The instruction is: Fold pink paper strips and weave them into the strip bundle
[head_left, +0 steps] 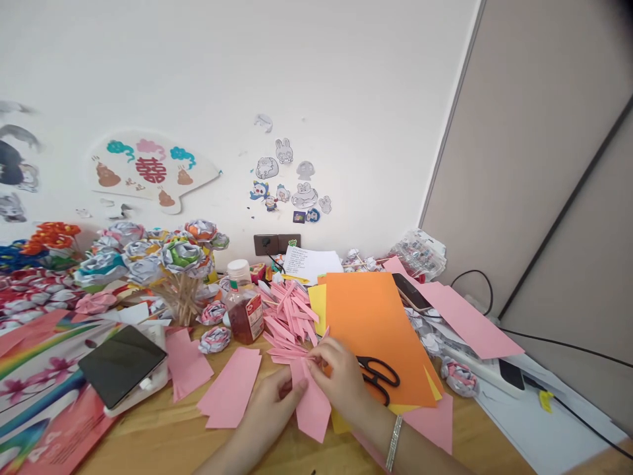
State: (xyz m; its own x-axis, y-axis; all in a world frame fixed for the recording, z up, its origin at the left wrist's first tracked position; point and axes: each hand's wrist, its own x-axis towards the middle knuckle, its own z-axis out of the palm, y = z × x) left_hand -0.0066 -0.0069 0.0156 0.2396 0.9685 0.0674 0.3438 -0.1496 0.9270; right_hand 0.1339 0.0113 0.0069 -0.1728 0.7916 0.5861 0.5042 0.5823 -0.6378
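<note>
A strip of pink paper (313,414) is held between my two hands above the wooden table. My left hand (275,399) pinches its left edge between thumb and fingers. Near its upper end, the fingers of my right hand (341,373) are closed on the same paper, whose corners look folded to a slant. Just beyond lies a heap of narrow folded pink strips (289,313). Flat pink sheets (231,389) rest left of my left hand. Black-handled scissors (380,375) lie on orange paper (378,330), right beside my right hand.
A bottle of red liquid (244,307) stands behind the pink sheets. Paper flowers on sticks (180,264) are bunched at the back left. A tablet (122,365) lies at left. A phone (411,291), a power strip (487,366) and cables are at right.
</note>
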